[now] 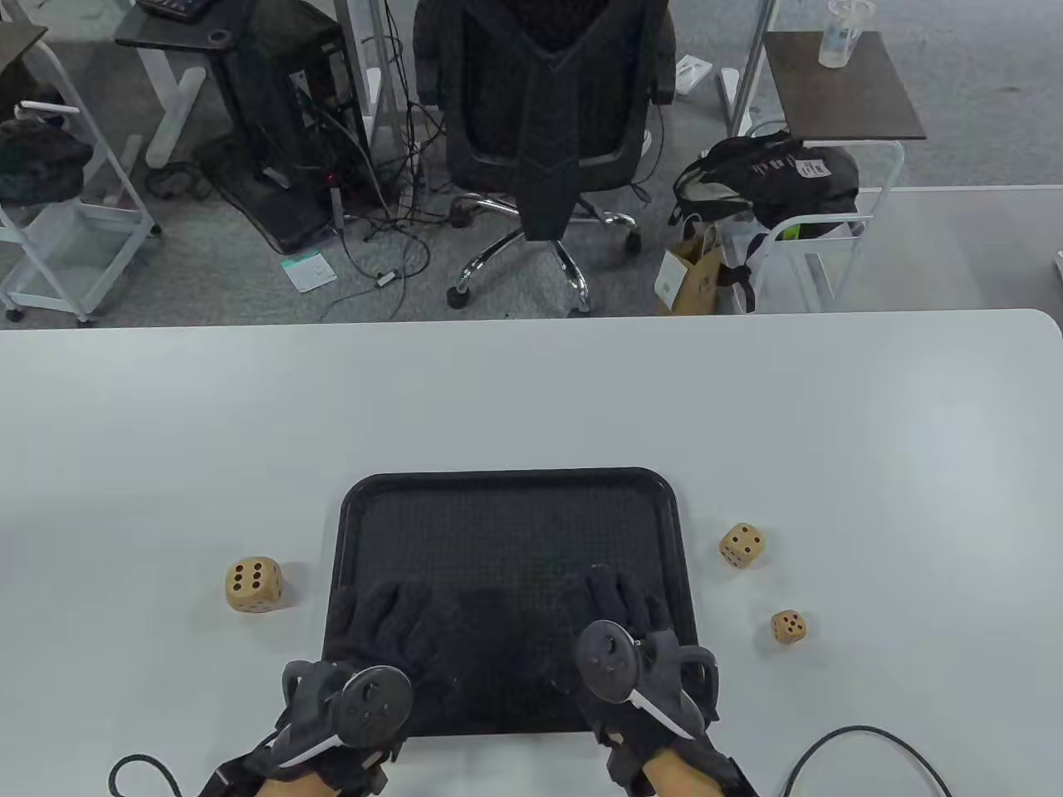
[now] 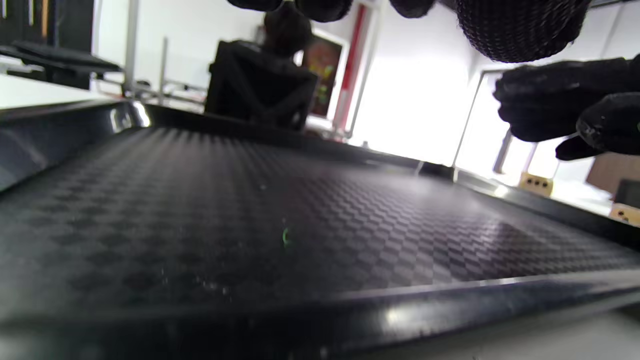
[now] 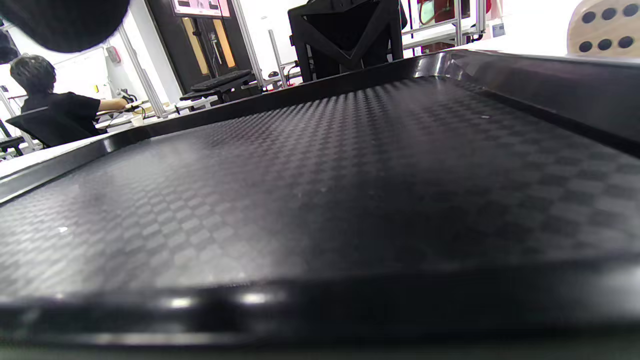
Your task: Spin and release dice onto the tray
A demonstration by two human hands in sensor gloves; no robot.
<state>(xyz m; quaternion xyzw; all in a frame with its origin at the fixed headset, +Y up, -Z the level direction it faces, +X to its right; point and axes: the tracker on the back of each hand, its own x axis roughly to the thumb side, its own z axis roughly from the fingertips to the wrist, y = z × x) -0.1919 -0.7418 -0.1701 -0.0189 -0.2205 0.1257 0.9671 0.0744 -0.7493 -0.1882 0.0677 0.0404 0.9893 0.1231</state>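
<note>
A black tray (image 1: 515,531) lies at the table's near edge. Both gloved hands rest on its near part with fingers stretched flat, holding nothing: my left hand (image 1: 390,618) at the tray's left, my right hand (image 1: 619,602) at its right. Three wooden dice sit on the table outside the tray: a large die (image 1: 253,585) to the left, a medium die (image 1: 742,545) and a small die (image 1: 788,627) to the right. In the left wrist view the textured tray floor (image 2: 280,220) fills the frame, with the right hand's fingers (image 2: 555,100) and two dice (image 2: 536,183) beyond the rim. In the right wrist view one die (image 3: 602,27) shows past the tray rim (image 3: 500,55).
The white table (image 1: 531,390) stretches wide around the tray. Glove cables (image 1: 864,735) loop at the near edge on both sides. Beyond the far edge stand an office chair (image 1: 540,108), a backpack (image 1: 768,178) and side tables. A person (image 3: 50,107) sits far off.
</note>
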